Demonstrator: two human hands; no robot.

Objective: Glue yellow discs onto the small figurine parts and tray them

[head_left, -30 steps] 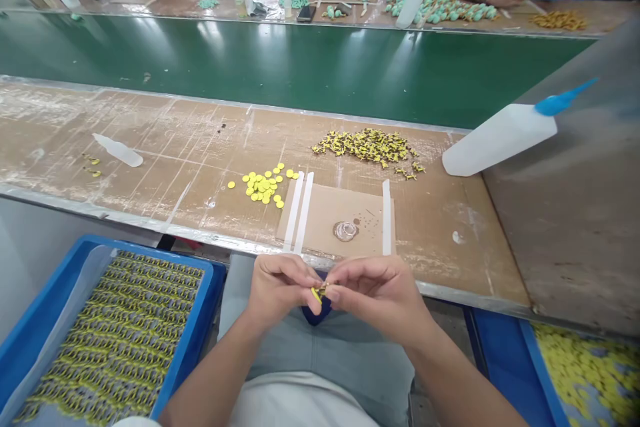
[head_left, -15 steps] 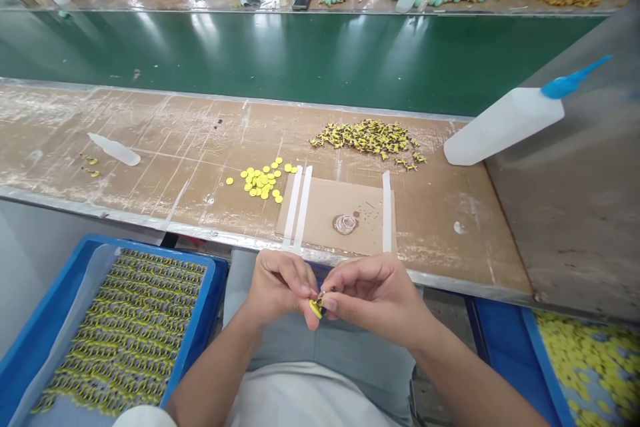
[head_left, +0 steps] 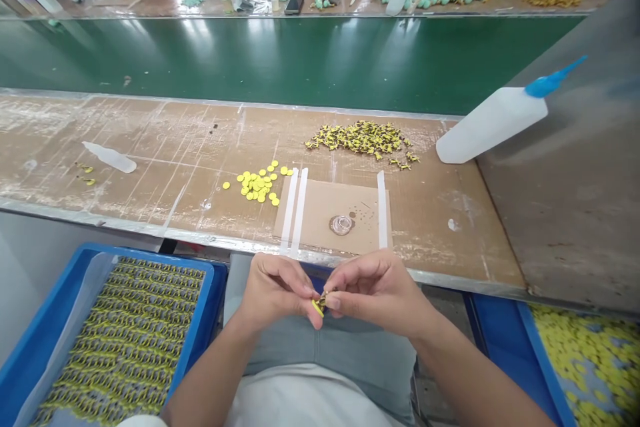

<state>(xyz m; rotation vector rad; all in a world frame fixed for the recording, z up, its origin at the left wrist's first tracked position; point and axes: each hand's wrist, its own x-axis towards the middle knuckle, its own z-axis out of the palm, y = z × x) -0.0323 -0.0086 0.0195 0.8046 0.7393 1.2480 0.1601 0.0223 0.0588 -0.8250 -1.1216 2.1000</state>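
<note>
Above my lap, just off the table's front edge, my left hand (head_left: 280, 292) pinches a yellow disc (head_left: 317, 308). Facing it, my right hand (head_left: 373, 292) has thumb and forefinger closed on a small dark-and-yellow piece (head_left: 324, 297) that meets the disc; the fingertips partly hide both. Behind the hands lies a taped cardboard sheet (head_left: 320, 207) with a small clear round dish (head_left: 342, 224) on it. Loose yellow discs (head_left: 257, 185) lie to its left. A heap of small black-and-yellow pieces (head_left: 363, 137) sits beyond the sheet.
A white bottle with blue nozzle (head_left: 493, 125) leans against the metal panel at right. At lower left, a blue tray (head_left: 209, 280) holds rows of yellow-and-dark pieces. Another blue tray (head_left: 543, 360) at lower right holds yellow discs. Past the green belt (head_left: 250, 57), several people work.
The view has shifted slightly. My hands stay together with the disc and the small piece, the disc turned a little between the fingers. The red-sleeved person's arm has moved.
</note>
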